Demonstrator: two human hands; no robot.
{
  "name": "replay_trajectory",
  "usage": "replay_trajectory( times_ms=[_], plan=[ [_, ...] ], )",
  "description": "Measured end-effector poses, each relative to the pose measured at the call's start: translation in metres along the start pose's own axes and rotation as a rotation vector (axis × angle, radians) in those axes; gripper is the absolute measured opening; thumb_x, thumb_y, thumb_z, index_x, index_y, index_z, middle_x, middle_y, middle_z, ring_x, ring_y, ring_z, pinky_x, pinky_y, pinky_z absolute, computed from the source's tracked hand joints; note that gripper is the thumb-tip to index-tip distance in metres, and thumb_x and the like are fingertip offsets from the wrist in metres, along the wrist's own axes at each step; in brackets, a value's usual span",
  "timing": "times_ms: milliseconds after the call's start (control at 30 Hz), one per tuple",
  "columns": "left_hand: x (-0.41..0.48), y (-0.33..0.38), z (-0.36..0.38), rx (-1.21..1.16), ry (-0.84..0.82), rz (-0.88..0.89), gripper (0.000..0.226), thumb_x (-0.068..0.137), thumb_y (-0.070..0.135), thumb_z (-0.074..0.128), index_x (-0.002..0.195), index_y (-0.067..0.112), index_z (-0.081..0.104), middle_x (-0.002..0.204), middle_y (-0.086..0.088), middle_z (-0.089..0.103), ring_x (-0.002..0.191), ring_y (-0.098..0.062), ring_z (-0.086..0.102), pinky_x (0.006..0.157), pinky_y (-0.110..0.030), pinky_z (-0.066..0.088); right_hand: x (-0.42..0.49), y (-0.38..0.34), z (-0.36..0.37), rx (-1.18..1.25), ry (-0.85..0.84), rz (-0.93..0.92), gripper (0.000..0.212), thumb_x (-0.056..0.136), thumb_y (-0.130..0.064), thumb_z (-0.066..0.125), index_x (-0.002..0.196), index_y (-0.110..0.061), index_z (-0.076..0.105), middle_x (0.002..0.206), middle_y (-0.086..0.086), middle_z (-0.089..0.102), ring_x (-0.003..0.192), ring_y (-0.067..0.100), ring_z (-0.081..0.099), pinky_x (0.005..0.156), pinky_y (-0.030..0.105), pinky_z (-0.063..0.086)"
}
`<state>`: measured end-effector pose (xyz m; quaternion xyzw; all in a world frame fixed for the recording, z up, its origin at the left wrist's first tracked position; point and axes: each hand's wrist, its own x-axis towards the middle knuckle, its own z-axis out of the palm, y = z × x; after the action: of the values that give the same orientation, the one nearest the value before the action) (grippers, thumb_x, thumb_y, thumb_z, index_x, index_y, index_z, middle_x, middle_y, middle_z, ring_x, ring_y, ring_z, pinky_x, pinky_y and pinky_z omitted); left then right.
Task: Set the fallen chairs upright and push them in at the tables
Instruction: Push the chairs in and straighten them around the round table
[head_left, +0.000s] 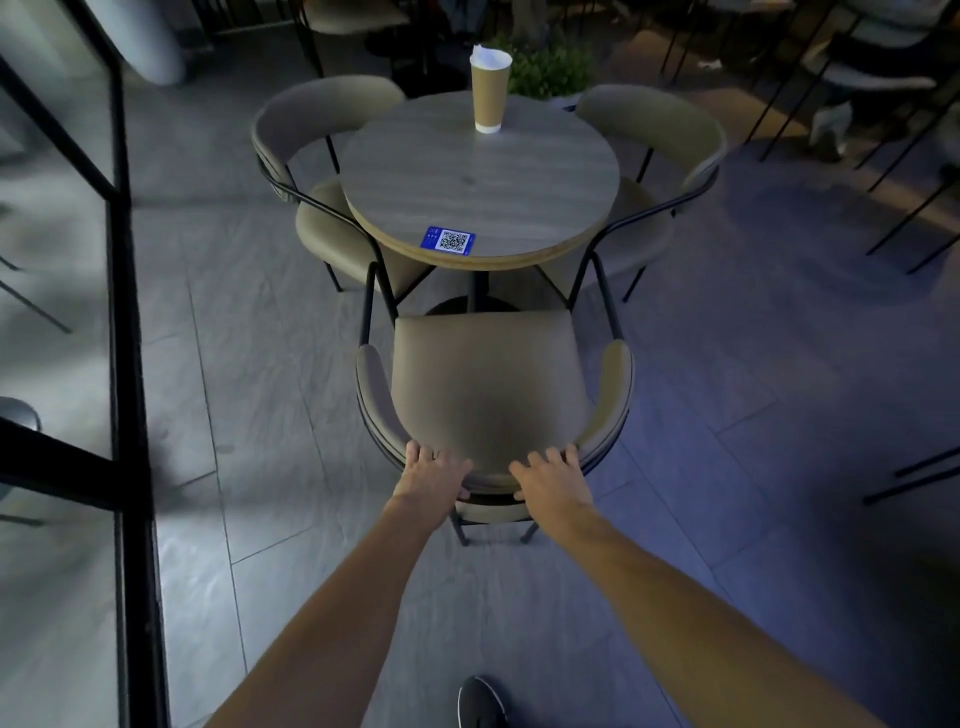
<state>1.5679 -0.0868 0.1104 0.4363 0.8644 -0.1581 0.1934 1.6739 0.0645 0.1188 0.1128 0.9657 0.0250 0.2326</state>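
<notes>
The left hand (434, 470) and right hand (553, 475) each had a grip clamped over the back of the upright chair (483, 384). Ahead of the grip, its seat pointed toward the round surface (483, 182).

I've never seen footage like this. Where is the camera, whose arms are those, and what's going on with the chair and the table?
There is no machine here. A person wears one wide-angle camera on the head, looking forward and down, so the arms you see are their own. The left hand and right hand both grip the top of the backrest of an upright chair. It faces a round table but is not tucked under it yet. On the table are a paper cup and a blue QR sticker. The left chair and right chair are already pushed in. The dark shape at the bottom is the person's shoe.
</notes>
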Motion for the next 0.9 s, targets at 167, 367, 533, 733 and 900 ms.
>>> replay_trajectory(
  times_ms=[167,367,533,733,900],
  plan=[
    [0.006,0.006,-0.004,-0.03,-0.006,-0.011,0.032,0.104,0.036,0.044,0.131,0.021,0.05,0.13,-0.014,0.058,0.127,-0.039,0.046,0.116,-0.057,0.017,0.004,0.009,0.0,0.029,-0.016,-0.005,0.031,0.104,-0.026,0.045,0.132,-0.015,0.048,0.131,0.014,0.055,0.124,0.034,0.046,0.113,0.059,0.018],
    [-0.001,0.001,-0.002,0.005,-0.01,0.002,0.031,0.102,0.035,0.049,0.131,0.021,0.05,0.128,-0.013,0.059,0.125,-0.037,0.048,0.115,-0.057,0.018,0.002,0.002,-0.001,0.039,-0.052,-0.039,0.032,0.103,-0.025,0.046,0.133,-0.014,0.049,0.131,0.015,0.056,0.124,0.034,0.046,0.111,0.06,0.02],
    [-0.006,-0.003,-0.002,-0.005,-0.02,0.0,0.033,0.102,0.037,0.048,0.131,0.021,0.05,0.129,-0.013,0.059,0.126,-0.036,0.048,0.115,-0.056,0.019,0.002,-0.005,-0.002,0.028,-0.074,-0.04,0.032,0.103,-0.025,0.048,0.133,-0.014,0.049,0.13,0.016,0.056,0.124,0.036,0.047,0.11,0.063,0.022],
    [-0.009,-0.003,-0.003,-0.007,-0.042,0.005,0.031,0.102,0.037,0.049,0.129,0.022,0.051,0.128,-0.013,0.06,0.125,-0.037,0.049,0.114,-0.058,0.021,-0.001,-0.007,-0.005,0.0,-0.086,-0.051,0.033,0.102,-0.028,0.049,0.133,-0.014,0.049,0.127,0.017,0.059,0.121,0.036,0.049,0.108,0.063,0.026],
    [-0.01,-0.003,0.0,-0.014,-0.036,-0.007,0.031,0.101,0.037,0.049,0.127,0.021,0.052,0.126,-0.013,0.062,0.123,-0.037,0.049,0.114,-0.057,0.02,-0.003,-0.009,-0.008,-0.003,-0.103,-0.052,0.034,0.102,-0.028,0.049,0.134,-0.014,0.047,0.125,0.018,0.06,0.121,0.036,0.049,0.109,0.062,0.027]
  ],
)
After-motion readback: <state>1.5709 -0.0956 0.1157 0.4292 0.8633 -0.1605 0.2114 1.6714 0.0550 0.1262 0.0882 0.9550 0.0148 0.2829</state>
